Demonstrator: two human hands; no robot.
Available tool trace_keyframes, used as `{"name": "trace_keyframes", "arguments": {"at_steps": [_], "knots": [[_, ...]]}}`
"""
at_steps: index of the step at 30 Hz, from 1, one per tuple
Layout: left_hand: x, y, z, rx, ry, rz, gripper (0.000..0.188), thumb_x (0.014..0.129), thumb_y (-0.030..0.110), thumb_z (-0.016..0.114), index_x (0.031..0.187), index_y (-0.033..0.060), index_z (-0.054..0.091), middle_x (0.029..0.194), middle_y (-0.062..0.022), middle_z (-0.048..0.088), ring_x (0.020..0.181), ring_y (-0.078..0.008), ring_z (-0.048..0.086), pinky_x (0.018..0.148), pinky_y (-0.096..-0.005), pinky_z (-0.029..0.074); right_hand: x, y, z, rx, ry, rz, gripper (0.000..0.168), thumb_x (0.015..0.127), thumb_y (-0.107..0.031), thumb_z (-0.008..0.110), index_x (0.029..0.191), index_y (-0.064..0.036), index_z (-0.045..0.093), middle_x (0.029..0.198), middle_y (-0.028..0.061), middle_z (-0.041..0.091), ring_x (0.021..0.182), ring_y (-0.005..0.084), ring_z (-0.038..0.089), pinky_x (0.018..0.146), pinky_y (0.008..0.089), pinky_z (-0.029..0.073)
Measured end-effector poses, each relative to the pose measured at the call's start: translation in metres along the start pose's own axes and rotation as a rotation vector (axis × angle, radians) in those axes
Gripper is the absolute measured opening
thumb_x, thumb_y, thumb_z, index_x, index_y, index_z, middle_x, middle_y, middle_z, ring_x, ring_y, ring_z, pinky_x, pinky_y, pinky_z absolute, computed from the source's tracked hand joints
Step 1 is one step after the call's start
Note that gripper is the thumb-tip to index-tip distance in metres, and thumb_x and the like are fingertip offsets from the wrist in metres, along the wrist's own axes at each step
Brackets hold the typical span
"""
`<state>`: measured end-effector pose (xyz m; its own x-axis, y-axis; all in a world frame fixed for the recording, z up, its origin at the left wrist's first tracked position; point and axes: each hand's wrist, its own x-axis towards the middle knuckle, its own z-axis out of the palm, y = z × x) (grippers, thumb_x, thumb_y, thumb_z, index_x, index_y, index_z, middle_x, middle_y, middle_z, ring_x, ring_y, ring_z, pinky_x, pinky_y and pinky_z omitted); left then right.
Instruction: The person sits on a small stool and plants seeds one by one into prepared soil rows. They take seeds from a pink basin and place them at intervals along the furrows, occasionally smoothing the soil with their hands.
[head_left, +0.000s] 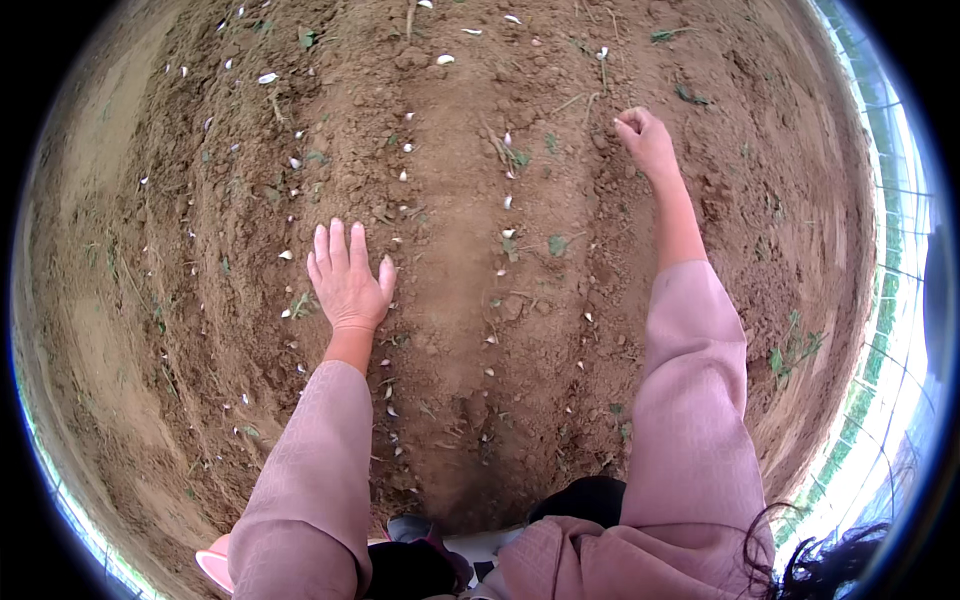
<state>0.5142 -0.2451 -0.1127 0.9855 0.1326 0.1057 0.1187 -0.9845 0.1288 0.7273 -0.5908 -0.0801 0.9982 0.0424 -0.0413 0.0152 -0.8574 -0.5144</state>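
Note:
My left hand (349, 281) lies palm down on the brown soil (450, 247), its fingers spread and nothing in it. Beside it, garlic cloves (286, 255) stand in the loose earth in rough lines running away from me. My right hand (645, 142) reaches farther forward on the right, low over the ground. Its thumb and fingers are pinched together; whether something small sits between the tips is hidden. Just beyond that hand is a clove (603, 53). Another line of cloves (508, 202) runs between my two hands, and a single clove (589, 317) is nearer to me on the right.
Larger white cloves (445, 59) are scattered at the far end. Green weeds (795, 349) and dry stems dot the soil. Wire mesh (889, 277) borders the right side. A pink container (216, 564) shows at lower left, near my dark shoe (411, 527).

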Motion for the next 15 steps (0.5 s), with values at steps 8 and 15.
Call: {"name": "trace_keyframes", "arguments": {"at_steps": [8, 15], "knots": [[0.0, 0.002, 0.004, 0.014, 0.049, 0.021, 0.053, 0.066, 0.032, 0.054, 0.113, 0.0088, 0.04, 0.122, -0.0124, 0.031, 0.116, -0.0298, 0.024, 0.093, -0.043, 0.02, -0.034, -0.009, 0.014, -0.44, -0.135, 0.061, 0.019, 0.071, -0.014, 0.045, 0.079, -0.004, 0.058, 0.083, 0.0155, 0.057, 0.081, 0.0301, 0.055, 0.071, 0.0388, 0.043], [-0.001, -0.002, 0.002, 0.021, 0.036, 0.014, 0.052, 0.066, 0.031, 0.054, 0.111, 0.0079, 0.041, 0.122, -0.0134, 0.032, 0.116, -0.0306, 0.024, 0.092, -0.0432, 0.021, 0.01, -0.028, 0.003, -0.535, -0.65, 0.039, 0.022, 0.064, -0.015, 0.057, 0.083, -0.005, 0.059, 0.082, 0.0143, 0.059, 0.073, 0.0277, 0.057, 0.066, 0.0344, 0.046]]}}
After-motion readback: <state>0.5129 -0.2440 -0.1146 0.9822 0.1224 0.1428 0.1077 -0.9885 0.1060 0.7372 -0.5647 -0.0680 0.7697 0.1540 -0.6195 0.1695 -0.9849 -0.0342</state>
